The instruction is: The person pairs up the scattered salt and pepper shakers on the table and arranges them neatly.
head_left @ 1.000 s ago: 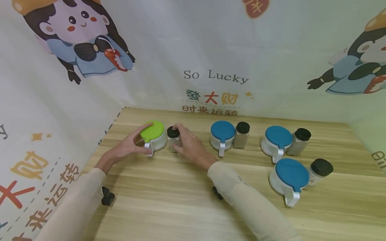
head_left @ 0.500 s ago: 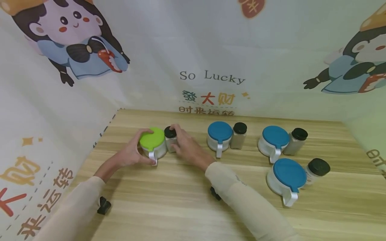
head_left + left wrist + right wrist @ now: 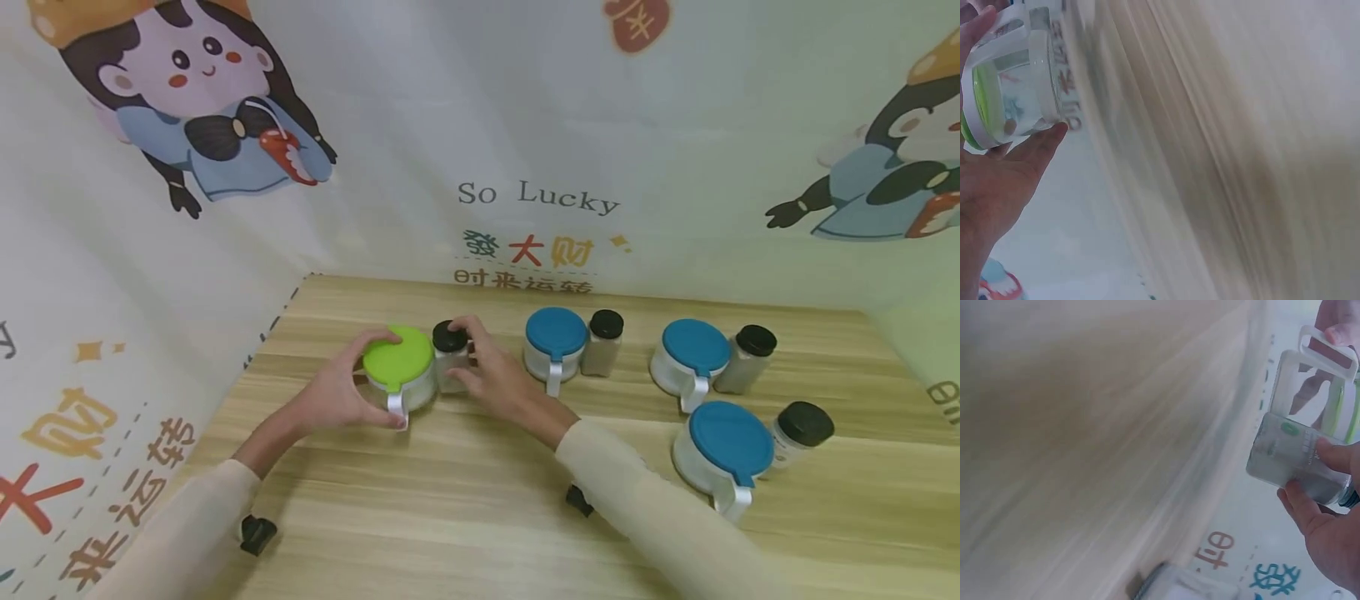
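Note:
My left hand grips a white-and-clear seasoning jar with a green lid, fingers at its far left side and thumb by the handle. In the left wrist view the see-through wall of this jar shows. Right beside it stands a clear spice bottle with a black cap, held by my right hand. The right wrist view shows thumb and fingers pinching the bottle, which has greyish contents and a small green mark. Jar and bottle stand upright, touching or nearly so.
To the right are blue-lidded jars and a nearer blue-lidded jar, each beside a black-capped bottle. Small black clips lie near both forearms. A printed cloth hangs behind the wooden table.
Both hands have shifted the green-lidded jar and the spice bottle a little right and toward me, side by side. The blue-lidded jars have stayed in place; the head view swayed slightly.

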`<state>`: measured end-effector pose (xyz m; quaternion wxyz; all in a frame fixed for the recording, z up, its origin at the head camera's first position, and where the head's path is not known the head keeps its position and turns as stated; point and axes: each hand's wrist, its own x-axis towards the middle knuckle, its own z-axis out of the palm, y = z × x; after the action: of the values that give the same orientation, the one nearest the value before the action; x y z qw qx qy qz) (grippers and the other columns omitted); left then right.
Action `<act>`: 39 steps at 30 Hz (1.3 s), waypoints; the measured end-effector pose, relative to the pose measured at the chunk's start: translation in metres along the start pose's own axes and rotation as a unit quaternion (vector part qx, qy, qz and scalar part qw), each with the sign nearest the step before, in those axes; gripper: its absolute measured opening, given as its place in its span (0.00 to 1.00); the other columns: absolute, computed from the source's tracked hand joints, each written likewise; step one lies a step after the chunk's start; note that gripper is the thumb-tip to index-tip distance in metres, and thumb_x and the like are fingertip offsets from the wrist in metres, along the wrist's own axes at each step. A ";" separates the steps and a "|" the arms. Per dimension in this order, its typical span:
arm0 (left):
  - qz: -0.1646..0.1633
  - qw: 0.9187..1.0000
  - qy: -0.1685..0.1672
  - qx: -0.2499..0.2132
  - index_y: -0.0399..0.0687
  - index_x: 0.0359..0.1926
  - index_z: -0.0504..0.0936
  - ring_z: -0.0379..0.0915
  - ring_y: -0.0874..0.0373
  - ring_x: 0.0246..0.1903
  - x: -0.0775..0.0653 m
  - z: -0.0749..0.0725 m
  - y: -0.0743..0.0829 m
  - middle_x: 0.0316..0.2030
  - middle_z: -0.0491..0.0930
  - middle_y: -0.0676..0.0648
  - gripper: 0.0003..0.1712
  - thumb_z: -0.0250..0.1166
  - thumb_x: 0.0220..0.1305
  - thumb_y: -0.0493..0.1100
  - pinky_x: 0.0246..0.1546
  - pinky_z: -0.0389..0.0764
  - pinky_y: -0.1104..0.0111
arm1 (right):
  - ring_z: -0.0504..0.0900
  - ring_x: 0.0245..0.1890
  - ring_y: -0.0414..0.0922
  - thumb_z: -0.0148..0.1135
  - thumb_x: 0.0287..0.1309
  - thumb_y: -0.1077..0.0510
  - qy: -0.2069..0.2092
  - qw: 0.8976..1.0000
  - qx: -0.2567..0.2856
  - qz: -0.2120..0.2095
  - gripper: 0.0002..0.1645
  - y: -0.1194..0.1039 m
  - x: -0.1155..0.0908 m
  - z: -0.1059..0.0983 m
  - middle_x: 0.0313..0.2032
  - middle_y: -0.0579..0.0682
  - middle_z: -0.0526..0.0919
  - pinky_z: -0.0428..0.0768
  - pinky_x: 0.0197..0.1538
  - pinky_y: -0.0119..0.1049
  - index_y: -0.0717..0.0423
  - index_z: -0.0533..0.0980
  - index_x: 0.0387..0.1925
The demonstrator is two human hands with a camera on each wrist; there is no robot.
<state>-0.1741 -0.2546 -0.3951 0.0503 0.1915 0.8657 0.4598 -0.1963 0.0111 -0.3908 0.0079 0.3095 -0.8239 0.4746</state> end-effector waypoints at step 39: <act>0.106 0.993 -0.040 0.030 0.58 0.66 0.67 0.69 0.57 0.62 0.008 0.149 0.081 0.65 0.66 0.53 0.59 0.90 0.31 0.51 0.64 0.71 0.58 | 0.80 0.56 0.57 0.72 0.54 0.75 0.100 0.994 -0.030 0.039 0.35 0.019 -0.167 -0.081 0.58 0.60 0.76 0.82 0.54 0.40 0.59 0.67 0.60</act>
<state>-0.1193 -0.0945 -0.4134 0.0297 0.3021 0.8510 0.4285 -0.0942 0.1661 -0.4122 0.0814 0.2278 -0.8440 0.4786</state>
